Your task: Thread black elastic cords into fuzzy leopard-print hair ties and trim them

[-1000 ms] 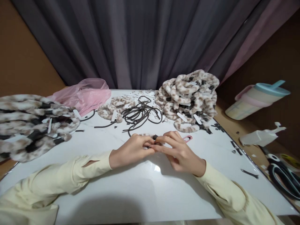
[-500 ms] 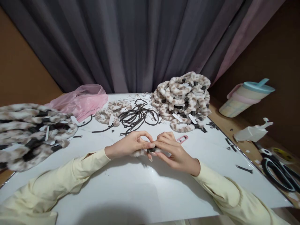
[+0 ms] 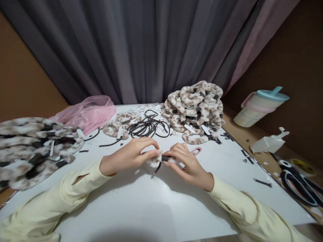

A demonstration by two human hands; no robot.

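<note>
Between my two hands is a fluffy white-and-brown strap (image 3: 152,159), mostly hidden by my fingers. A dark cord (image 3: 165,158) is wound in tight coils around its middle, and one loose cord end hangs down toward the tabletop. My left hand (image 3: 131,156) pinches the furry part just left of the coils with thumb and forefinger. On the other side, my right hand (image 3: 185,164) grips the coiled section, thumb below and fingers above. A pink-handled cutter (image 3: 196,151) lies just beyond my right hand.
Furry straps are piled at the left (image 3: 37,151) and back right (image 3: 196,104). A tangle of dark cord (image 3: 147,126) and a pink plastic bag (image 3: 88,112) lie behind my hands. Rightward are a tumbler (image 3: 259,107), a white bottle (image 3: 268,143), scissors (image 3: 297,188) and cord scraps.
My left hand has shifted slightly left, off the coils. The wound cord and its hanging end now show. My right hand keeps its grip, and the view has tilted slightly.
</note>
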